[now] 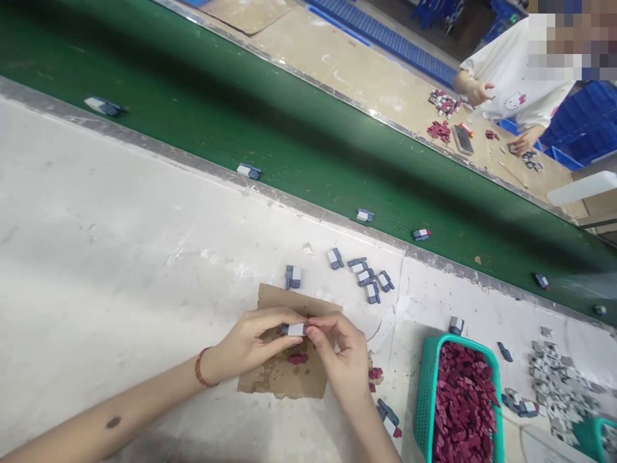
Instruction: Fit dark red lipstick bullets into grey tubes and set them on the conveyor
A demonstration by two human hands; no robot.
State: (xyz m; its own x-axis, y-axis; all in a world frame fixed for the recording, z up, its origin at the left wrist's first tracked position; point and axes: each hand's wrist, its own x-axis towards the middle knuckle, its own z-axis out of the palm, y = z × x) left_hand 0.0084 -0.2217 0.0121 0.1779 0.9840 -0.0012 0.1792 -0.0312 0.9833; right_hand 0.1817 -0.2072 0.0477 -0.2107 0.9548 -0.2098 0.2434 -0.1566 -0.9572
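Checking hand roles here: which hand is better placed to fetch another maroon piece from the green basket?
Probably the right hand: the green basket of maroon pieces sits on its side, while the left hand lies farther off, sharing the small blue-and-white part.

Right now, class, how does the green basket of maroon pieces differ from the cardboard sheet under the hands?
The green basket is walled plastic mesh, heaped with maroon pieces; the cardboard sheet is flat, brown and torn-edged, bearing only a few. The basket lies untouched; both hands work over the cardboard. Both rest on the white bench.
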